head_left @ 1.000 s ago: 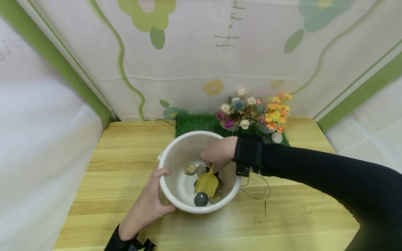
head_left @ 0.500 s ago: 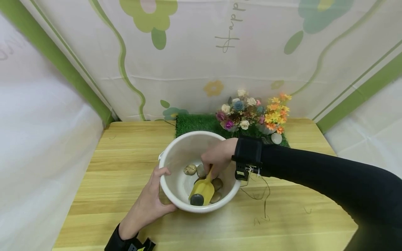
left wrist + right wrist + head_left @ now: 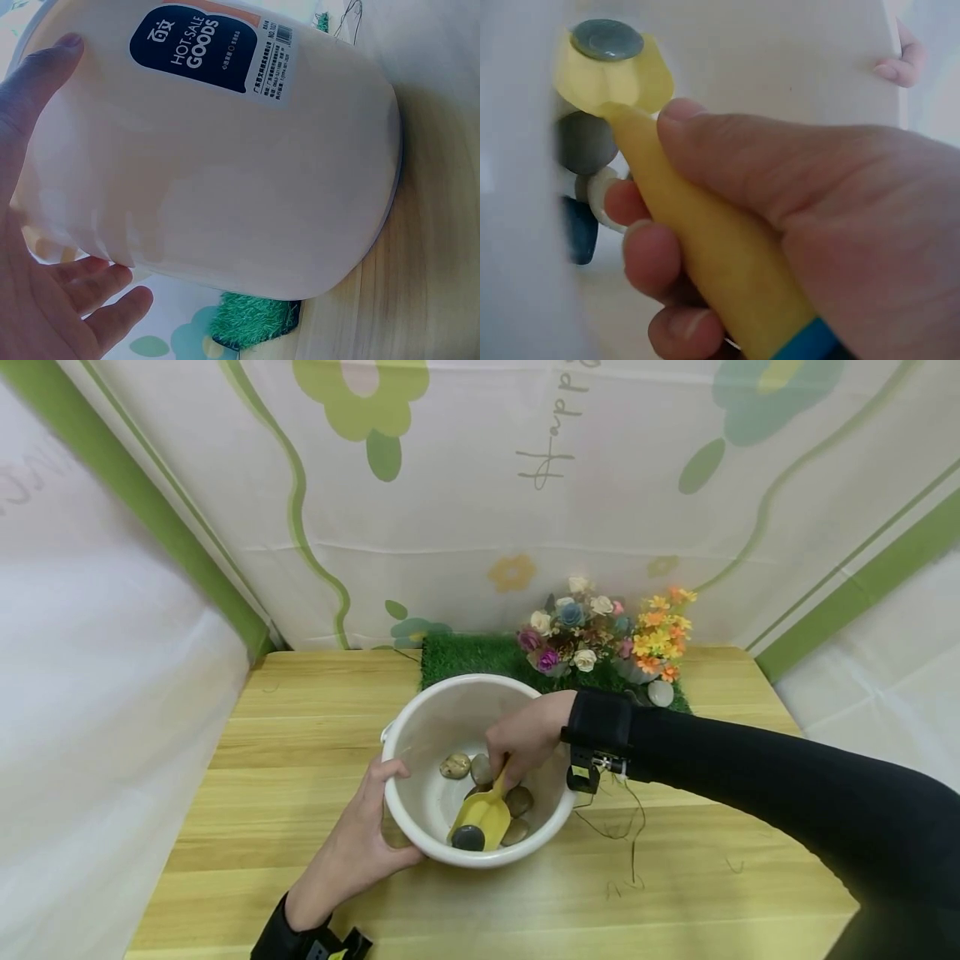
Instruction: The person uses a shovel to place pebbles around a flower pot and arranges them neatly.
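Note:
A white bucket (image 3: 408, 735) stands on the table with several stones inside. My left hand (image 3: 363, 835) grips its left rim, a finger hooked over the edge and the thumb against the outer wall; the left wrist view shows that wall with a dark label (image 3: 191, 49). Reaching into the bucket, my right hand (image 3: 528, 735) holds a small yellow shovel (image 3: 487, 814) by its handle, fingers wrapped round it in the right wrist view. A dark grey stone (image 3: 468, 837) lies on the shovel's blade. Beside the blade are brown stones (image 3: 518, 801), and farther left a tan stone (image 3: 455, 766).
Behind the bucket lies a green turf mat (image 3: 472, 656) with mixed flowers (image 3: 570, 627), orange-yellow flowers (image 3: 662, 631) and a white round object (image 3: 661, 692). Thin dark strands (image 3: 633, 843) lie on the wooden table (image 3: 300, 735). A patterned curtain (image 3: 450, 510) hangs at the back.
The shovel has moved toward the near left side of the bucket, and its blade has slid under the dark grey stone. My left hand has kept its hold on the rim.

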Demonstrator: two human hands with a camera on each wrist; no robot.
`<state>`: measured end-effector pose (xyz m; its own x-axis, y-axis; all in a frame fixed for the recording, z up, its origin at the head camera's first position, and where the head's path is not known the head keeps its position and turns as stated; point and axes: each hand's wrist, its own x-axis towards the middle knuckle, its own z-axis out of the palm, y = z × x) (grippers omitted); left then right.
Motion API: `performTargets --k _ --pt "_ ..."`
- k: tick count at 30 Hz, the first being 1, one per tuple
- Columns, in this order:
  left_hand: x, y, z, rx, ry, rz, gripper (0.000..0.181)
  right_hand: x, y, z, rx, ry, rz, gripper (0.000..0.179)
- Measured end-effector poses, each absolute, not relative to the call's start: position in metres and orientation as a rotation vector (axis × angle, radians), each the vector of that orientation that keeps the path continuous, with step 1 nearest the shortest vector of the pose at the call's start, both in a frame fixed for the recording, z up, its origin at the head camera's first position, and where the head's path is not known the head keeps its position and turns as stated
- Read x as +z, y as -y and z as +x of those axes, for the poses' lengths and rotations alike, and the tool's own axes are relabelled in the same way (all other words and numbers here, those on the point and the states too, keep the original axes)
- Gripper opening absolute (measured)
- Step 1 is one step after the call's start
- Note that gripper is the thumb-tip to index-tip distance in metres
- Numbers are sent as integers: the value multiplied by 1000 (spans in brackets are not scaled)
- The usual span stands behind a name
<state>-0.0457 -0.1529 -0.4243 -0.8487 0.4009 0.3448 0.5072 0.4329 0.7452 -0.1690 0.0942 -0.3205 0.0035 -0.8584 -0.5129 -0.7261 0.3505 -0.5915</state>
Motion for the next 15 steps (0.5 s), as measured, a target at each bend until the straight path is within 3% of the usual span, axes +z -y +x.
performTargets --k 8,11,15 --pt "-424 153 -46 -1398 2535 -835 85 -366 -105 -196 -206 -1767 -1479 18" --pt "-424 153 -46 -1397 2533 -838 85 -365 -105 -199 -221 -1772 -1487 14" --pt "-424 153 -46 -1392 2540 -832 85 -333 -102 -187 -256 -1782 -1468 17"
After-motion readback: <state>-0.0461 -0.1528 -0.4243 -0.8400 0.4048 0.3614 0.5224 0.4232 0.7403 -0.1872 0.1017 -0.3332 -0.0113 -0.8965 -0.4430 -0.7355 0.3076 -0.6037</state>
